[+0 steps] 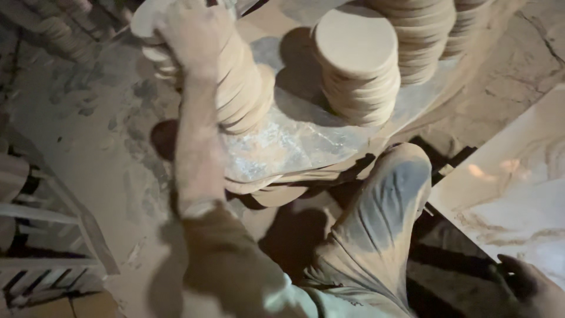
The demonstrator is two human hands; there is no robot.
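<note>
stacking work, judging by the layout: left hand (188,35) is stretched forward over the top of a leaning stack of round clay discs (241,88), palm down, fingers curled around the upper discs. looks like it grips or steadies the top few, but the exact hold is blurred, so i can't say how many it has. that stack sits on the near-left part of a grey slab (294,141), tilted toward the person. second disc stack (356,65) stands upright just to the right on the same slab, apart from the first; more stacks (424,35) behind it run off the top edge. right hand (529,288) is low in the bottom right corner, mostly cut off and dark; cannot tell if it is open or holding anything. it is near the edge of a pale board (512,176), contact unclear. bent knee in dusty trousers (382,212) sits between the two hands, close under the slab edge. wooden frame (47,235) at far left, well apart. my read: mid-step on the leaning stack, either lifting off or setting down top discs. next move calls for a firm even grip and keeping the tilted stack from sliding.
</note>
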